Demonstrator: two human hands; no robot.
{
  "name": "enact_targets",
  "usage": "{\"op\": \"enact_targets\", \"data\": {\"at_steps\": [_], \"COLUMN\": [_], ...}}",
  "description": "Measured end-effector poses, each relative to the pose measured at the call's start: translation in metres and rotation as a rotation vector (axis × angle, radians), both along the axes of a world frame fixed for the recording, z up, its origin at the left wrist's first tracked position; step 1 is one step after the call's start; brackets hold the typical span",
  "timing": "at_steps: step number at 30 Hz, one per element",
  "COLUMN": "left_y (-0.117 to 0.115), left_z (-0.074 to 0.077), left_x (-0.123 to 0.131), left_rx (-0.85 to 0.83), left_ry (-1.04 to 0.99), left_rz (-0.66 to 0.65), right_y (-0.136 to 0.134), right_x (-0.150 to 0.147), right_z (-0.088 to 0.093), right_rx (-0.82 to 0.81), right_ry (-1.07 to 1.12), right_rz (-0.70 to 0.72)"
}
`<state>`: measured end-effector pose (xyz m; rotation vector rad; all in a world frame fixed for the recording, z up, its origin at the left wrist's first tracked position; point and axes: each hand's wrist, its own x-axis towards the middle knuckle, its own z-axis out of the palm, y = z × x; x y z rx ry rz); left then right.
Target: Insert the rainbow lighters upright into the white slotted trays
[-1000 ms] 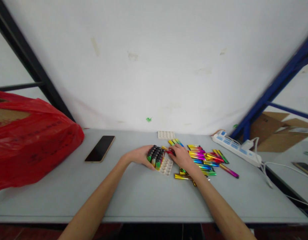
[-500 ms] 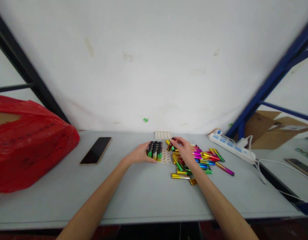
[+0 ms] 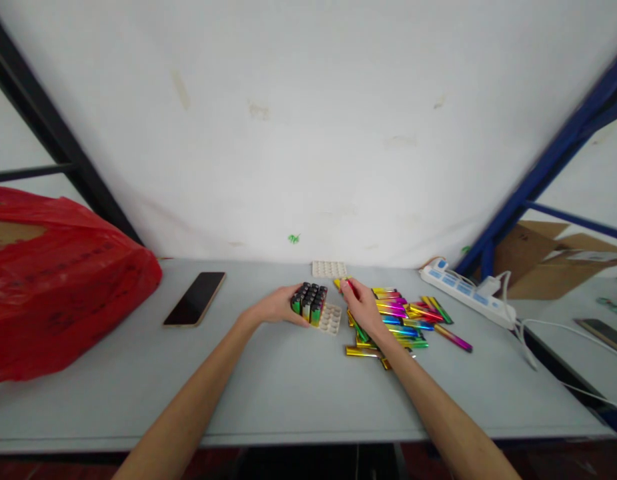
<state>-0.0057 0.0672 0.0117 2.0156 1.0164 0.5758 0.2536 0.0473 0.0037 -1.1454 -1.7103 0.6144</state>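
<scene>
Worktop (image 3: 288, 387), grey, carries a red plastic bag (image 3: 63, 287) far left, a white power strip (image 3: 463, 290) right rear, a dark phone (image 3: 195, 298) flat left of centre, and a heap of iridescent lighters (image 3: 403, 320) right of centre. Socket tray (image 3: 331, 319) sits just left of the heap, its left part filled with upright lighters (image 3: 311, 301), and a spare tray (image 3: 329, 269) lies behind it near the wall. Left hand (image 3: 278, 308) is curled around the tray's filled side, touching it; right hand (image 3: 363, 308), over the heap's left edge, pinches a single lighter (image 3: 344, 285) in its fingertips just beside the tray's far right corner.
</scene>
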Motion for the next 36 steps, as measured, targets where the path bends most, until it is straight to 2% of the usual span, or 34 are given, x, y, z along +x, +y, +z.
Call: {"op": "enact_targets", "data": {"at_steps": [6, 15, 18, 23, 27, 33, 36], "left_y": [0.0, -0.001, -0.001, 0.001, 0.001, -0.001, -0.003], "left_z": [-0.001, 0.001, 0.0, -0.003, -0.004, -0.002, -0.001], "left_x": [-0.001, 0.0, 0.0, 0.0, 0.0, 0.002, 0.003], "left_rx": [-0.002, -0.031, -0.037, -0.033, -0.026, -0.061, -0.087], "left_ry": [-0.006, -0.03, -0.028, -0.046, -0.048, -0.079, -0.107], "left_rz": [-0.023, -0.028, -0.025, -0.036, -0.029, -0.027, -0.026], "right_y": [-0.009, -0.007, -0.006, -0.006, -0.003, 0.003, 0.006], "right_x": [-0.004, -0.006, -0.005, -0.004, -0.002, 0.005, 0.009], "right_z": [0.001, -0.003, -0.001, 0.0, -0.004, -0.012, -0.012], "right_rx": [0.084, 0.128, 0.107, 0.092, 0.179, 0.103, 0.12], "right_ry": [-0.112, -0.114, -0.163, -0.254, -0.346, -0.443, -0.506], "right_rz": [-0.072, -0.139, -0.097, 0.077, 0.058, 0.005, 0.064]}}
